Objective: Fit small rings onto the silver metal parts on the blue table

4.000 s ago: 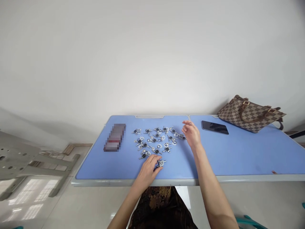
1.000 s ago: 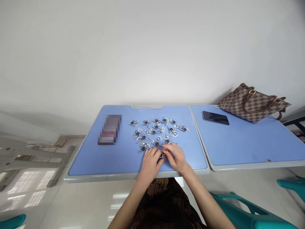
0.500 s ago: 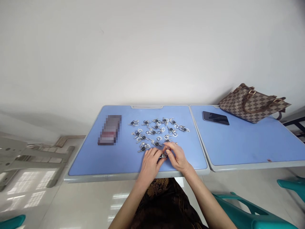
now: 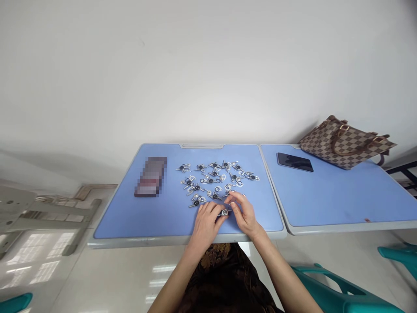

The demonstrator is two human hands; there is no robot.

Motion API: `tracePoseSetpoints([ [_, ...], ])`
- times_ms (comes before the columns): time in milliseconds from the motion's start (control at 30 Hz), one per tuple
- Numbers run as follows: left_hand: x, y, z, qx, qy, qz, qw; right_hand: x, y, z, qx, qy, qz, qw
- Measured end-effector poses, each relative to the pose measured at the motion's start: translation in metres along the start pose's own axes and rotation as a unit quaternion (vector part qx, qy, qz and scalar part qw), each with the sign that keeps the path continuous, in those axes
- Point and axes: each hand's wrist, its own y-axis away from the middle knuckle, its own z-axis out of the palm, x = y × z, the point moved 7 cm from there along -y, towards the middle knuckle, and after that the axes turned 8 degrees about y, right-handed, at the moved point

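Observation:
Near the front of the blue table, my left hand point(image 4: 206, 219) rests with its thumb and fingers closed on a small metal piece point(image 4: 224, 212) that has a dark round middle. Just right of it is my right hand point(image 4: 245, 214), its thumb and forefinger apart and curved over the piece; nothing clear shows between them. Beyond both hands lie several like metal pieces point(image 4: 210, 180) with black round middles, thin arms and loose rings. One of them, a metal piece point(image 4: 196, 203), sits just beyond my left fingers. Another is partly covered by my right fingers.
A blurred-out dark flat object point(image 4: 150, 177) lies on the left of the blue table point(image 4: 130, 221). On the adjoining table point(image 4: 329, 200) are a black phone point(image 4: 295, 162) and a checkered handbag point(image 4: 347, 143) by the wall. A green stool point(image 4: 342, 289) stands at lower right.
My right thumb and forefinger have parted and drawn slightly right, off the metal piece, so more of it shows. My left hand keeps its hold in the same spot.

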Motion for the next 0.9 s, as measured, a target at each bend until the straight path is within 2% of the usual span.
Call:
tracePoseSetpoints([
  [67,0.0,0.0,0.0,0.0,0.0,0.0,1.0,-0.001,0.0,0.0,-0.003,0.018,-0.01,1.0],
  [167,0.0,0.0,0.0,0.005,-0.007,0.002,1.0,-0.004,-0.001,-0.002,0.024,0.051,-0.031,0.998],
  [267,0.0,0.0,0.0,0.009,-0.01,0.008,1.0,-0.003,-0.004,-0.003,0.04,0.052,-0.008,0.998],
  [500,-0.001,0.0,0.0,-0.001,-0.016,-0.001,1.0,0.0,-0.003,0.003,-0.033,-0.055,0.04,0.997],
  [567,-0.001,0.0,0.0,-0.001,-0.012,-0.001,1.0,-0.001,-0.002,0.002,-0.027,-0.047,0.029,0.998],
  [700,-0.001,0.0,0.0,0.003,-0.002,-0.001,1.0,-0.007,-0.002,-0.005,0.024,0.02,-0.027,0.999],
  [767,-0.001,0.0,0.0,0.006,-0.003,0.002,1.0,-0.005,-0.002,-0.006,0.035,0.035,-0.006,0.999],
  [900,-0.001,0.0,0.0,0.004,0.001,0.003,1.0,0.005,0.0,-0.001,0.017,0.004,0.048,0.999],
])
